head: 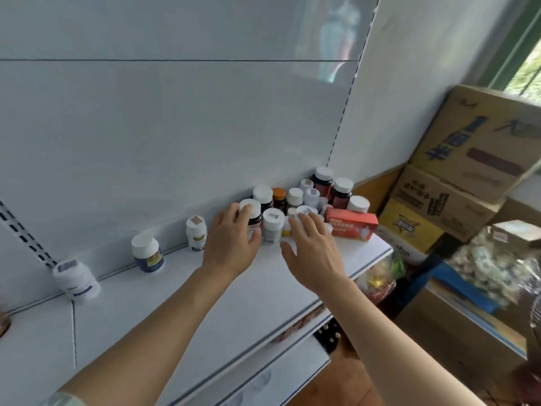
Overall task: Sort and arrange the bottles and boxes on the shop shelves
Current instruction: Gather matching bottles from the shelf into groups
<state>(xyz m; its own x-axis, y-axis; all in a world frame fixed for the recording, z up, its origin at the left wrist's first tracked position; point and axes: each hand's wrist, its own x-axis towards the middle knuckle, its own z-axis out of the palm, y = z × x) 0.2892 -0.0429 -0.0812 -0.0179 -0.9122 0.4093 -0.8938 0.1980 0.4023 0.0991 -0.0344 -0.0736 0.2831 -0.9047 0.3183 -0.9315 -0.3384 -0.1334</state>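
Right hand [313, 244] is hovering with fingers spread, holding nothing | left hand [234, 238] is gripping dark bottle [252, 213], label half hidden | bottle cluster [310, 194] and red box [351, 224] are crowding shelf [175, 303] right back corner.

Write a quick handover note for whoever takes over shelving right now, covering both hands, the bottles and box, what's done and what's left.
Left hand: fingers curled round a dark white-capped bottle at the cluster's left edge.
Right hand: open, fingers on a white-capped bottle at the cluster's front.
White metal shelf: three white bottles spaced along the back wall, at left, middle and nearest the hands.
Red cardboard box lies flat at the right end.
Left: spread out the bunched bottles, place the box.
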